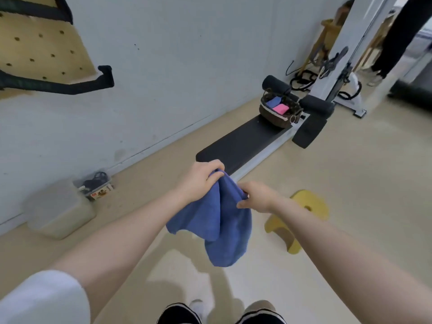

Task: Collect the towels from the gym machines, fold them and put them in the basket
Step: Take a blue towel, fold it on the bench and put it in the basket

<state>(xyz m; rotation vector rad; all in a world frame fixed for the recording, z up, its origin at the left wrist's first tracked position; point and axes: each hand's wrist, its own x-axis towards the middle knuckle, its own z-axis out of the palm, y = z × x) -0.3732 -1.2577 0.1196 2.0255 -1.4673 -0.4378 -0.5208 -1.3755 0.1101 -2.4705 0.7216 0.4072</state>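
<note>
Fingers (216, 175) of both hands pinch the blue towel's (224, 220) bunched top, apparently, the rest hanging below them.

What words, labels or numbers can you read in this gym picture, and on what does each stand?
Label on the clear plastic box by the wall: red and dark characters, too blurred to read.
Blue towel, basket, bench, yellow stool: no text shows.

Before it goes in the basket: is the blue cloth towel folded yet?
Not folded. The blue cloth towel hangs bunched and loose, gripped by the left hand and right hand.
</note>
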